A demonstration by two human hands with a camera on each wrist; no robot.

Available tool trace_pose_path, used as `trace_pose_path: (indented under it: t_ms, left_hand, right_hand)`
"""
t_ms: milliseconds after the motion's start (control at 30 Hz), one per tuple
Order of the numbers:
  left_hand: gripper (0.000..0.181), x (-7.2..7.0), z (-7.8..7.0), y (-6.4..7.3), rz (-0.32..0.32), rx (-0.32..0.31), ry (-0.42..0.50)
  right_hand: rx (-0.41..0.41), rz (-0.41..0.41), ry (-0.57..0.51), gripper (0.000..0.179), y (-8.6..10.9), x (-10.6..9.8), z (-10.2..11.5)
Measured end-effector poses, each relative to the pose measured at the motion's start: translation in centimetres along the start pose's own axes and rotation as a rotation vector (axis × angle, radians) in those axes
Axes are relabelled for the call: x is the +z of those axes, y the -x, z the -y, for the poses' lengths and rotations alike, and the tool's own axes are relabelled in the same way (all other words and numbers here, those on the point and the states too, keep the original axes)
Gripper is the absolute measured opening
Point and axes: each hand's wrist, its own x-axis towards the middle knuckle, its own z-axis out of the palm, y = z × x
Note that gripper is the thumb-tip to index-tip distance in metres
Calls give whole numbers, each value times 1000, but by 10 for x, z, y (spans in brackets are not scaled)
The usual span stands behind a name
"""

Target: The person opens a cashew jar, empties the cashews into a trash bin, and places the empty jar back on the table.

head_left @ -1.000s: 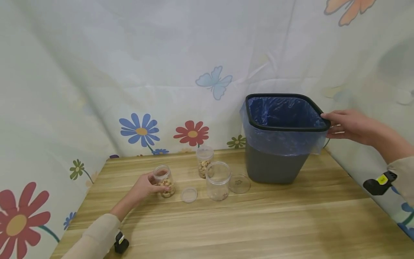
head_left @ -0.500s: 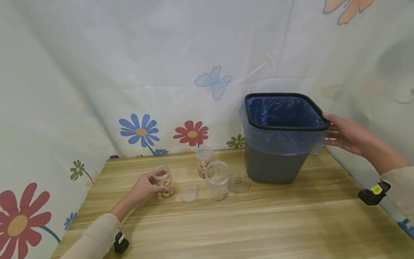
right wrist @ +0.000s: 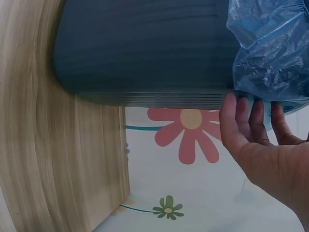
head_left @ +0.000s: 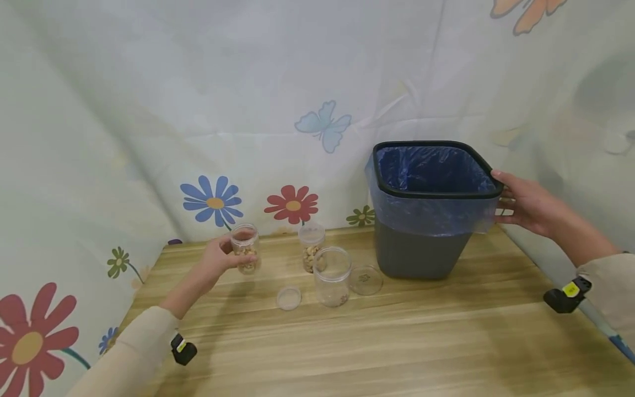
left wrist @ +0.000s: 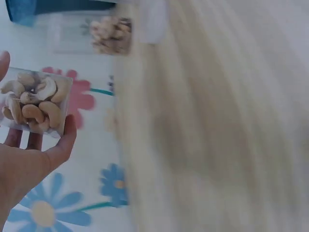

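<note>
My left hand [head_left: 213,264] grips a small clear jar [head_left: 246,245] of cashews, its mouth uncovered and its base raised off the table. Close up in the left wrist view, the cashews [left wrist: 36,99] show through the jar wall, with thumb and fingers around it. On the other side, my right hand [head_left: 533,207] touches a grey bin [head_left: 421,253] at its right rim. In the right wrist view its fingers [right wrist: 256,121] extend fairly straight, their tips against the blue liner [right wrist: 270,63] folded over the bin's outside.
A second jar of cashews [head_left: 311,245], seemingly lidded, stands behind a larger clear jar [head_left: 332,286]. A small lid [head_left: 289,298] and a larger clear lid [head_left: 366,280] lie flat on the wooden table [head_left: 347,353]. A flower-printed curtain [head_left: 248,110] rises behind the table.
My left hand has lifted the cashew jar up off the table and slightly left. My right hand stays at the bin's rim, its fingers a little more spread than one second ago.
</note>
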Motion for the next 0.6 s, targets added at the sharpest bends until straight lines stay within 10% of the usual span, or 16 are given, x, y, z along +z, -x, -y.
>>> trace_pose_path:
  t_ms: [267,600]
  left_hand:
    - [51,-6,-69,-10,31,74,-143]
    - [57,-1,-134,-17,75,111,-195]
  right_hand:
    - [-23,-34,-71,27,2,3,-1]
    - [-30,-192,248,52,12,11,8]
